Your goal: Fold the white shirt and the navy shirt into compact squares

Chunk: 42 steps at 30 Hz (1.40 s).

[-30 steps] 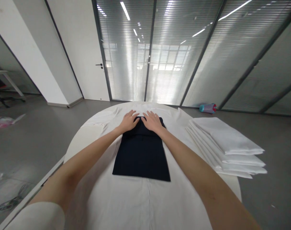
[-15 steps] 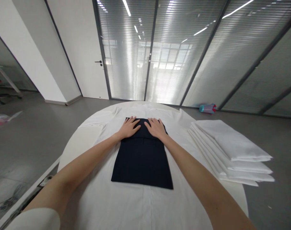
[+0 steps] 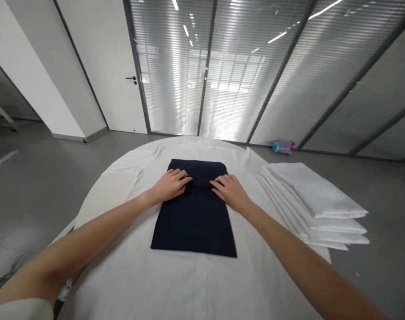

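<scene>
A dark navy cloth (image 3: 195, 226) lies folded on the white cloth (image 3: 176, 284) that covers the round table. Its far part is doubled over, with the fold's edge running across between my hands. My left hand (image 3: 172, 183) rests on the left side of the dark cloth near that edge, fingers apart and slightly bent. On the right side, my right hand (image 3: 229, 191) touches the same edge with its fingertips, fingers spread. Neither hand shows a clear grip on the fabric.
Folded white cloths (image 3: 317, 191) are stacked at the table's right side. A blue and red patterned object (image 3: 283, 147) lies on the floor by the glass partition (image 3: 236, 89). A white door (image 3: 116, 71) stands at the back left.
Both hands have come nearer to me, from the far end of the dark cloth to the fold's edge, and moved slightly outward. The view has shifted a little.
</scene>
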{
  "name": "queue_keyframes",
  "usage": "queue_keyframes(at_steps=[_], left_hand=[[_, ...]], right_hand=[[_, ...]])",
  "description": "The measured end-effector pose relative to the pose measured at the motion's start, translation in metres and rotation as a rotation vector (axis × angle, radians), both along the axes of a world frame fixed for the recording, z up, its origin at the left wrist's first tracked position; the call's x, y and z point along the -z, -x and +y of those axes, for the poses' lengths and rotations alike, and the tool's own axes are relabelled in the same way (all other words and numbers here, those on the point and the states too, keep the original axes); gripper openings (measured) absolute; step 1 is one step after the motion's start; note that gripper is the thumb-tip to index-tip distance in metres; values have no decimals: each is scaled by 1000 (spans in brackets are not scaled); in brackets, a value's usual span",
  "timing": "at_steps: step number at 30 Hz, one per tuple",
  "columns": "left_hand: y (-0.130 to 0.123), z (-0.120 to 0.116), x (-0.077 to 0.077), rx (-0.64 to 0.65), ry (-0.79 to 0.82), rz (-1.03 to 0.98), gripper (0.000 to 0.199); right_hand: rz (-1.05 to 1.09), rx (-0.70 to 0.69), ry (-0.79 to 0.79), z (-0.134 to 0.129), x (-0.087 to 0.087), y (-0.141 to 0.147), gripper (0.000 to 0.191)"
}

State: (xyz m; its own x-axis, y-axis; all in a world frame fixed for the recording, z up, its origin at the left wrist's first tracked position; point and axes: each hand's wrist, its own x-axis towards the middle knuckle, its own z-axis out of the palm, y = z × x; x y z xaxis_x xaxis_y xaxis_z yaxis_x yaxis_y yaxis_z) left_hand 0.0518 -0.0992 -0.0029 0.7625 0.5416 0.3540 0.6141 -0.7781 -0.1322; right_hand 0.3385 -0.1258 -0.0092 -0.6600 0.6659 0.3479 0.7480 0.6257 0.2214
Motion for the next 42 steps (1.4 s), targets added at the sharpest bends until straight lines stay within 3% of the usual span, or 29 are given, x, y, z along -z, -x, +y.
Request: queue_keyframes(at_steps=[7, 12, 15, 18, 23, 28, 32, 35, 38, 42], left_hand=[[2, -1, 11, 28, -1, -55, 32], [0, 1, 1, 24, 76, -82, 34], [-9, -12, -13, 9, 109, -128, 39], [-25, -40, -20, 72, 186, -158, 41], [-47, -79, -3, 202, 323, -101, 58], [-47, -80, 9, 138, 333, -109, 62], [-46, -77, 9, 2, 281, -138, 68], [-47, -79, 7, -32, 283, -112, 63], [-45, -86, 0, 7, 250, -98, 47], [-38, -95, -4, 97, 241, -89, 40]], right_hand=[[46, -52, -5, -1, 4, 3, 33], [188, -30, 62, 5, -1, -1, 37], [313, 93, 78, 26, -15, 4, 38], [280, 217, 173, 59, -30, 17, 36], [180, 334, 426, 108, -35, 44, 49], [161, 351, 491, 126, -31, 58, 41], [179, 347, 442, 120, -39, 59, 36], [237, 291, 328, 104, -53, 59, 31], [304, 188, 166, 74, -72, 58, 22], [323, 45, -11, 12, -95, 55, 15]])
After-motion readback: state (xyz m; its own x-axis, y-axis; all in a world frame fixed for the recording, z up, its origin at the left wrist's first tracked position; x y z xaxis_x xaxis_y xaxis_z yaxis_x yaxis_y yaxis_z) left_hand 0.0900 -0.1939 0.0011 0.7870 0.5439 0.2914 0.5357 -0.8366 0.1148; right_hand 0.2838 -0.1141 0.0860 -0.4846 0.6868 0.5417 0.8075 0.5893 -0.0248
